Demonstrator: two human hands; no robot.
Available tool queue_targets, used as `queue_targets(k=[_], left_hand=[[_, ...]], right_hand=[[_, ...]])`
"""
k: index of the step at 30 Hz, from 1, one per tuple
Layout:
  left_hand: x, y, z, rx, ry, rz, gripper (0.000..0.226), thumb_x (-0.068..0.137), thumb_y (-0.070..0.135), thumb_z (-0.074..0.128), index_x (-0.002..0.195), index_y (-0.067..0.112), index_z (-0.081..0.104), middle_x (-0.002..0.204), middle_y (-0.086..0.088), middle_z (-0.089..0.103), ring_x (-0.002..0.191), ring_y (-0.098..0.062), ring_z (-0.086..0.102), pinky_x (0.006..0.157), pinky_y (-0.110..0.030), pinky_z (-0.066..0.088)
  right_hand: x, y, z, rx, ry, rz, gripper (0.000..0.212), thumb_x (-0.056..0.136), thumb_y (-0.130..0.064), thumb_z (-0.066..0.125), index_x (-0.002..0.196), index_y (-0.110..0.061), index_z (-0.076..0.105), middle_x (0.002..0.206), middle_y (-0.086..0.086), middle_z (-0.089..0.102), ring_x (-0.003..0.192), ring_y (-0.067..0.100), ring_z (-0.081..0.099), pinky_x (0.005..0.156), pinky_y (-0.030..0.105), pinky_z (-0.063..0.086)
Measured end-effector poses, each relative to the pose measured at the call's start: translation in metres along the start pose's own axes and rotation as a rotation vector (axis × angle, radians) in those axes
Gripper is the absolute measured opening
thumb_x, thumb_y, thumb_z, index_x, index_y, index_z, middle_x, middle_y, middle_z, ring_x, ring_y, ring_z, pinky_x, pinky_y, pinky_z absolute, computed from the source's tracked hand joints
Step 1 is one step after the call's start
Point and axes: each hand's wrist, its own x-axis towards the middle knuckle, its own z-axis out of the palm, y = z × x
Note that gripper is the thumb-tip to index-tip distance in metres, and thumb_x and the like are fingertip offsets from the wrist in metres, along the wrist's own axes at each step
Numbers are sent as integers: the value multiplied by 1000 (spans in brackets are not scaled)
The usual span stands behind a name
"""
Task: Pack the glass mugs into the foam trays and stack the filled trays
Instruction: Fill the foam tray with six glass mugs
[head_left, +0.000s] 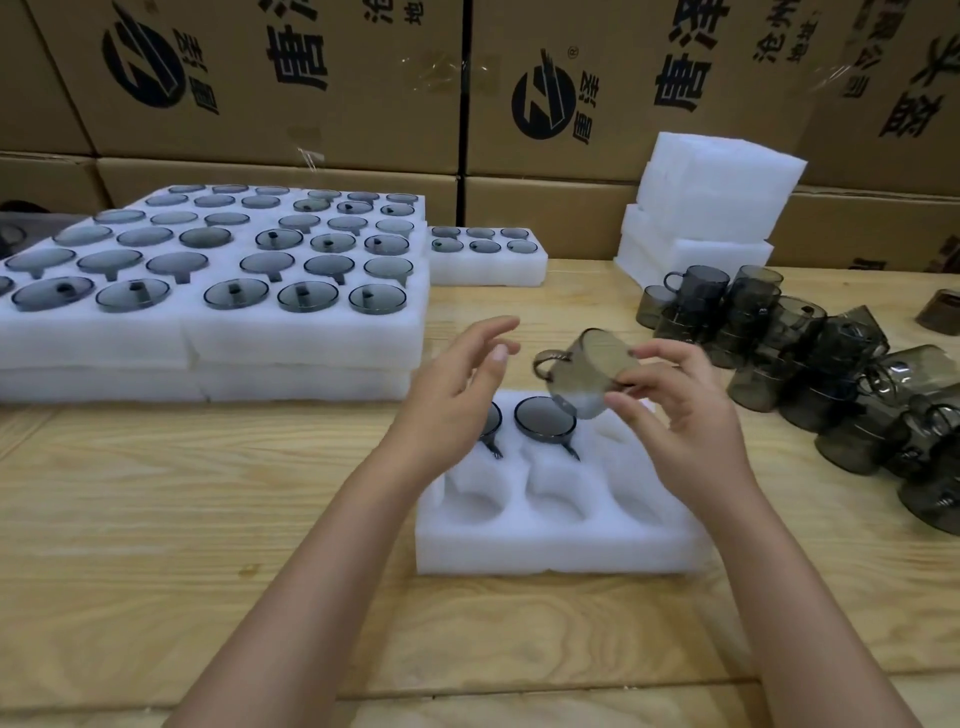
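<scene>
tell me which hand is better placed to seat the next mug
Right: the right hand pinches a mug above an empty pocket of the foam tray; the left hand hovers empty.

Left hand slack; right hand around mug

Tray front pockets free; mug pile crowds rt.
</scene>
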Motion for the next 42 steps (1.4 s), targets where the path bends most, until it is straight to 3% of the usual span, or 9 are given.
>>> queue_targets(k=[7,10,14,17,22,28,32,39,42], left_hand=[[5,15,20,-271,-271,-130,23,99,44,39,118,46,52,116,19,63,107,-2,61,97,-24,46],[2,12,28,-327,-236,-102,32,89,43,45,121,39,49,108,17,65,101,0,62,92,-26,49],[2,4,32,-320,-175,-88,35,81,39,58,114,37,46,103,4,65,87,-5,65,81,-23,51],[1,0,35,-230,-123,-98,39,74,40,69,105,38,47,99,11,61,82,-1,64,72,-17,51],[1,-5,39,-150,-53,-85,43,69,41,73,104,40,48,103,16,55,79,0,62,75,-29,57],[-1,-2,42,-118,-143,-49,48,76,37,64,120,48,48,119,12,56,107,-3,57,88,-26,51],[0,-8,41,-45,-160,-71,53,88,16,57,135,37,47,121,14,57,111,3,52,85,-13,44],[-2,-11,42,58,-169,-92,42,93,15,50,130,34,51,118,16,56,106,5,52,91,-14,42],[-3,-10,43,107,-178,-80,41,94,15,49,130,33,52,116,17,56,107,7,51,87,-7,40]], right_hand=[[-1,-9,1,351,-27,64,29,85,9,57,91,-19,64,123,6,56,114,5,56,90,16,46],[-1,-11,2,380,-19,115,31,88,7,55,97,-21,65,117,3,60,106,7,61,89,17,46],[-1,-14,4,407,3,190,33,90,-1,56,110,-26,61,108,0,65,92,4,64,82,21,52],[-2,-17,7,442,-51,248,31,87,-27,55,118,-26,57,109,-8,67,99,2,63,83,18,51],[-7,-21,22,323,-167,294,74,68,-46,62,135,-29,37,128,-7,52,114,3,55,94,23,46],[-1,-16,10,447,3,337,43,80,-12,68,121,-17,55,109,-3,64,99,5,62,81,17,50],[6,-6,-2,410,62,346,40,86,-11,63,124,-13,55,108,-2,64,92,0,63,76,10,47],[8,18,-13,290,-12,429,34,92,-14,56,126,-18,54,115,-4,65,104,5,61,72,5,46],[7,21,-16,224,-70,398,31,90,-15,59,121,-21,56,111,-6,66,91,-8,62,67,4,45]])
